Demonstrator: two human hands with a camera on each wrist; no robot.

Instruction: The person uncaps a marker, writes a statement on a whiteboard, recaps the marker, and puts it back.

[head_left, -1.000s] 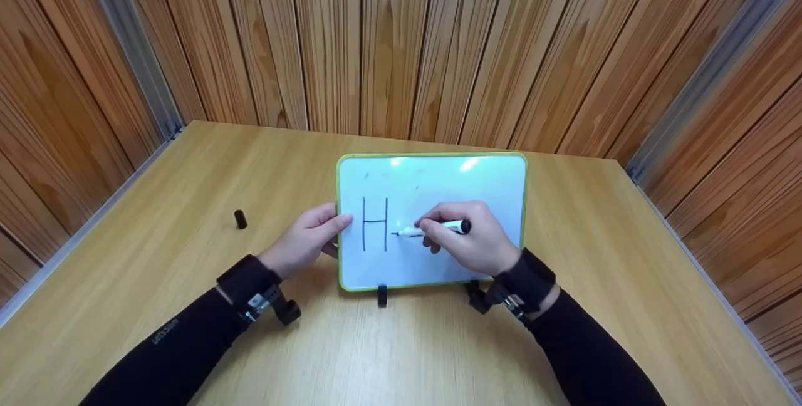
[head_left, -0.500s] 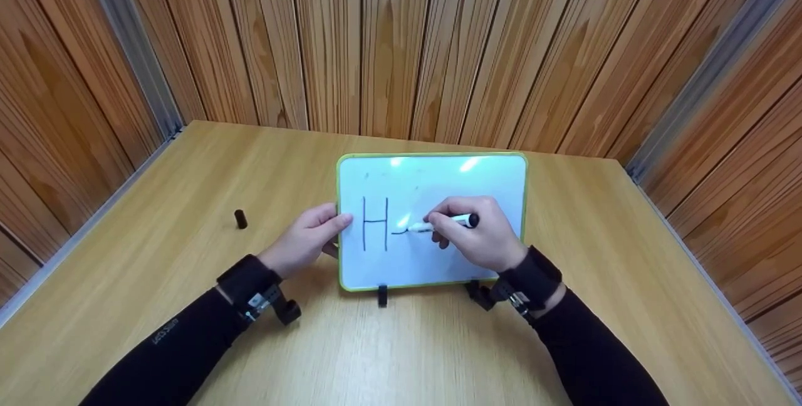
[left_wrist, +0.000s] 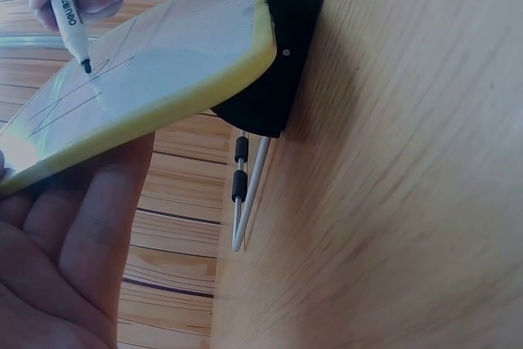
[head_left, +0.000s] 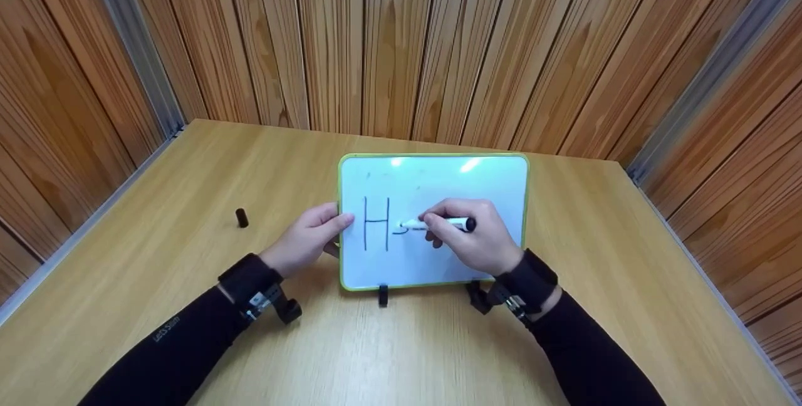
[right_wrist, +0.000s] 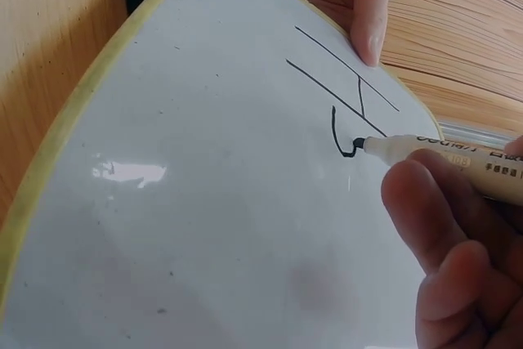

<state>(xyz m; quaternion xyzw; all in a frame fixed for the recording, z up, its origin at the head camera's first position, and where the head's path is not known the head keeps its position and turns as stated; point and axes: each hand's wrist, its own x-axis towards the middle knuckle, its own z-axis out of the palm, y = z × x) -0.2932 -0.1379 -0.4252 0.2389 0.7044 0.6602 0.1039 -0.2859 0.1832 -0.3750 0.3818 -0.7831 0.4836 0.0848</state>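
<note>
A whiteboard with a yellow-green rim leans back on a black stand. My left hand grips its left edge, thumb on the front face and fingers behind. In the head view, a letter H drawn in black fills the board's left part, with a short curved stroke to its right. My right hand pinches a white marker between thumb and fingers. Its black tip touches the board at the end of that stroke.
On the table, left of the board, stands a small black marker cap. A black foot of the stand juts out under the board's lower edge. Wood-panelled walls close off the back and both sides.
The marker tip has drawn a short stroke rightward from beside the H, then curved back up to the left, my right hand moving with it. My left hand keeps its grip on the board.
</note>
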